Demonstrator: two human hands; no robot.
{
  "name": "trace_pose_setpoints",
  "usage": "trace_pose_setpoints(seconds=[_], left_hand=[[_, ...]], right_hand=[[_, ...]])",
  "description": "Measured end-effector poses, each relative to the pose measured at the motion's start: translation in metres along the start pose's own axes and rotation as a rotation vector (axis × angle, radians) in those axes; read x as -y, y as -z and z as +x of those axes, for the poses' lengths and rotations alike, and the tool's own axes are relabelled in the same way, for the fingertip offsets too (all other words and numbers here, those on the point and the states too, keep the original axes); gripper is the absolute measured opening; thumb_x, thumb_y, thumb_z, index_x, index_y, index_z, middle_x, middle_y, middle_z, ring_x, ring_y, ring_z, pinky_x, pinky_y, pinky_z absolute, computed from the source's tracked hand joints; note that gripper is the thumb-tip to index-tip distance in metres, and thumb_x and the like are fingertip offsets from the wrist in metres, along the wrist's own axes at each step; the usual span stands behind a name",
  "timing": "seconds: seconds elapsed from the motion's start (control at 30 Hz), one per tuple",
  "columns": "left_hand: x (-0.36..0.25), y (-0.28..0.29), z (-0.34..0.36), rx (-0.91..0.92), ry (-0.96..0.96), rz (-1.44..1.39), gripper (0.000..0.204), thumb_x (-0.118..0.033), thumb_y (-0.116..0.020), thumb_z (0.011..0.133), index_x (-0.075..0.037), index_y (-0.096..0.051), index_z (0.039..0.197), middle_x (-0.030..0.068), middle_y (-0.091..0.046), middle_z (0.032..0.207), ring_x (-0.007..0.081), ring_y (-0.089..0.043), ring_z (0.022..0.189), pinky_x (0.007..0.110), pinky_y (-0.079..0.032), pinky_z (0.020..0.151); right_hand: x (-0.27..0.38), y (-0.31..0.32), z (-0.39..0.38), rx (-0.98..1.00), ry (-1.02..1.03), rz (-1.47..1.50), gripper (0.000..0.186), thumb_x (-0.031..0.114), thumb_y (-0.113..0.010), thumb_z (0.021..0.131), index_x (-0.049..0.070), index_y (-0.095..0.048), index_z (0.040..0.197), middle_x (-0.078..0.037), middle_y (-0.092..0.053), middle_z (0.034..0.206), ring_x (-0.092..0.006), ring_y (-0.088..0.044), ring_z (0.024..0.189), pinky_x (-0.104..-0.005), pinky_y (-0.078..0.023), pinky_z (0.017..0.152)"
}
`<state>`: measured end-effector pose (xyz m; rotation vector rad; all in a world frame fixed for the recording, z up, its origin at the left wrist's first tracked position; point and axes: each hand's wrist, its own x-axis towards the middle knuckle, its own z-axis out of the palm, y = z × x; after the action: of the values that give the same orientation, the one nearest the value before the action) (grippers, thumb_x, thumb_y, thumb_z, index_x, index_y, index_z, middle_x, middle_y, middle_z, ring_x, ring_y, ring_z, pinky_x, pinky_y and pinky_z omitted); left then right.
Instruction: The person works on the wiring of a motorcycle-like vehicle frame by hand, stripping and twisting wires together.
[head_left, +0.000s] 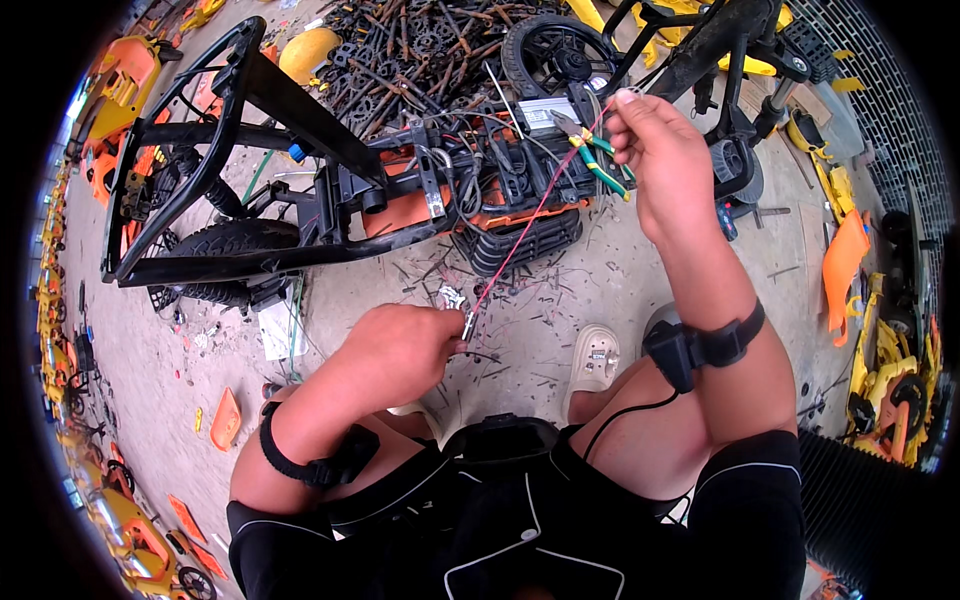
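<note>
My left hand is closed low in the middle on a thin red wire, with small silvery pieces at its fingers. The wire runs diagonally up to my right hand, whose fingertips pinch it. Just left of my right fingers, cutting pliers with green and yellow handles lie on the black vehicle frame, by a silver box. Dark cables loop over the frame's middle, above an orange panel.
A pile of rusty metal parts and a loose wheel lie behind the frame. Yellow and orange body panels line the right, more the left. Scraps litter the concrete floor. A black ribbed mat lies lower right.
</note>
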<state>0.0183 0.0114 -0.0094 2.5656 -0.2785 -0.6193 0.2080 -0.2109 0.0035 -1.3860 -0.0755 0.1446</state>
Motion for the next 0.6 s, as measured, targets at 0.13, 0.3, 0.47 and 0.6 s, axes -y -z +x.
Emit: trace_pose_setpoints(seconds=[0.13,0.3,0.47,0.6], left_hand=[[-0.001,-0.007,-0.001,0.045,-0.01,0.016,0.014,-0.018,-0.061,0.088,-0.005,-0.063,0.085,0.0176,-0.064,0.076,0.0408,-0.061,0.078,0.049,-0.047,0.067],[-0.001,-0.004,0.002,0.032,0.013,0.026,0.012,-0.016,-0.059,0.089,-0.005,-0.063,0.085,0.0176,-0.065,0.076,0.0411,-0.062,0.077,0.048,-0.048,0.068],[0.001,-0.003,0.008,-0.291,-0.031,-0.245,0.012,-0.006,-0.06,0.091,-0.004,-0.06,0.103,0.0168,-0.065,0.093,0.0359,-0.064,0.086,0.041,-0.05,0.073],[-0.006,0.003,0.01,-0.496,-0.068,-0.439,0.037,-0.004,-0.062,0.091,-0.003,-0.051,0.126,0.0133,-0.058,0.121,0.0258,-0.06,0.103,0.036,-0.048,0.084]], right_hand=[[0.001,0.008,0.006,-0.024,0.0,-0.017,0.018,0.02,-0.063,0.097,0.002,-0.065,0.097,0.001,-0.061,0.082,-0.0073,-0.052,0.072,-0.0221,-0.042,0.066],[0.001,-0.002,-0.003,0.022,0.094,-0.244,0.019,0.021,-0.065,0.096,0.002,-0.067,0.096,0.001,-0.062,0.081,-0.0062,-0.053,0.072,-0.0217,-0.044,0.067],[-0.007,-0.007,-0.012,0.257,0.087,-0.313,0.019,0.022,-0.066,0.096,0.002,-0.068,0.098,0.001,-0.064,0.081,-0.0049,-0.054,0.073,-0.021,-0.045,0.067],[-0.011,-0.023,-0.032,0.469,0.09,-0.413,0.019,0.02,-0.067,0.096,0.001,-0.068,0.096,0.002,-0.064,0.084,-0.0038,-0.054,0.076,-0.022,-0.046,0.068]])
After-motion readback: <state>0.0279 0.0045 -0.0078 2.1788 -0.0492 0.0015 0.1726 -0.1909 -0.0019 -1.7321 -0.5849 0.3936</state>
